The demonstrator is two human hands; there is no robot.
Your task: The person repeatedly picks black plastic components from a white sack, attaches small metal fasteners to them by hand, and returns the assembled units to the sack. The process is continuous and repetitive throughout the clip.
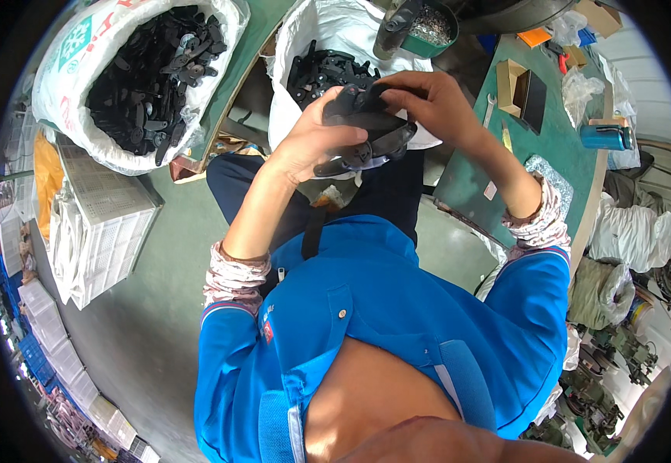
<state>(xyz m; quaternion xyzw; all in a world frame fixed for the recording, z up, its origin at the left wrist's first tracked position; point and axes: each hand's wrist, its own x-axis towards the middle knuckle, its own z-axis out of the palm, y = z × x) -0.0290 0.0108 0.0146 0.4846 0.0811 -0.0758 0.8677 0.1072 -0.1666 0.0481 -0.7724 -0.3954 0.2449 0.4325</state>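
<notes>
In my left hand (311, 141) is a bunch of several black, elongated plastic parts (378, 123), with the thumb lying across them. My right hand (436, 102) reaches in from the right, its thumb and fingers closed on a part at the upper end of the bunch. The fingers partly cover that spot. Both hands are above my lap, at the near edge of an open white sack (283, 116). Inside this sack lies a heap of similar black parts (324, 73).
A larger white sack (61, 85), full of black parts, stands at the left. A green tub (427, 48) of small metal pieces sits ahead. On the green bench (467, 174) at right lie a wrench (489, 110), an open cardboard box (510, 85) and a blue can (606, 137). White crates (108, 247) stand left.
</notes>
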